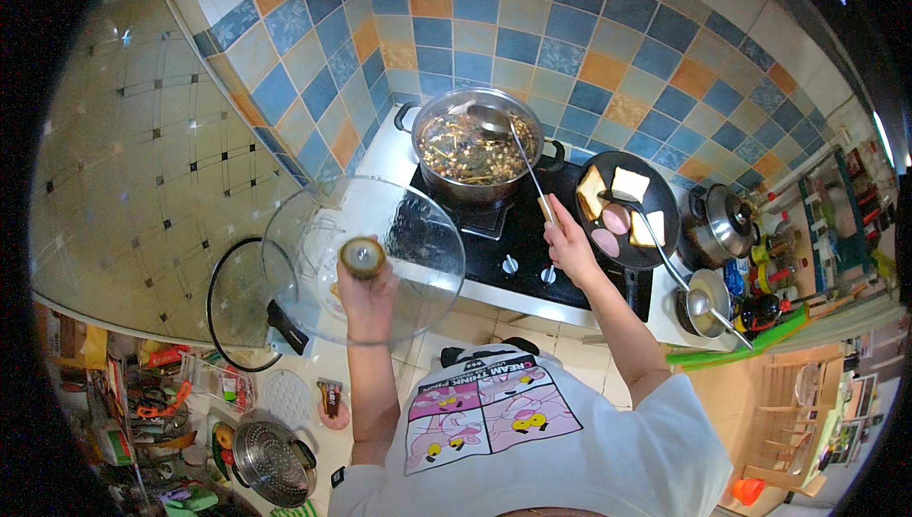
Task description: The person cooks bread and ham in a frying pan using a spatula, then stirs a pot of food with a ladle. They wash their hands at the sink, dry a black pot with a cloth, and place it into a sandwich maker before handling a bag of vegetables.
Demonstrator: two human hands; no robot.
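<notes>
My left hand (369, 296) grips the knob of a large clear glass lid (427, 289), held above the counter to the left of the hob. My right hand (568, 243) is closed around the wooden handle of a metal ladle (526, 154). The ladle's bowl dips into a wide steel pot (476, 179) of dark broth with many small pale pieces. To the right of that hand, a black frying pan (598, 161) holds several bread slices (630, 184) and pink round slices (605, 242). A turner (650, 225) rests in the pan, its handle crossing the rim.
Right of the pan stand a lidded pot (719, 225) and a small bowl (716, 285) with a metal ladle across it. Bottles (780, 275) crowd beyond. Another glass lid (246, 303) leans at left. A steel steamer basket (274, 463) sits lower left. Tiled walls (499, 11) enclose the hob (527, 232).
</notes>
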